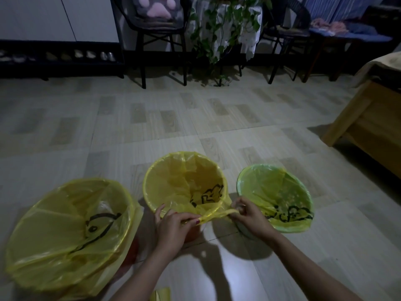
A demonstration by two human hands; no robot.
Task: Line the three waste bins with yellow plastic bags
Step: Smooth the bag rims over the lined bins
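Three waste bins stand in a row on the floor, each with a yellow plastic bag over its rim. The left bin (65, 231) is the largest. The middle bin (165, 181) holds a yellow bag (184, 177) with black print. The right bin (267, 187) looks green under its bag. My left hand (173, 227) and my right hand (249, 216) both pinch a twisted strip of the middle bag's slack (213, 213) at the near rim, stretched between them.
A folded piece of yellow plastic (160, 295) lies on the floor near the bottom edge. A wooden bed frame (366, 127) stands at the right. Chairs (160, 40), a trailing plant (219, 35) and a shoe rack (60, 59) line the far wall.
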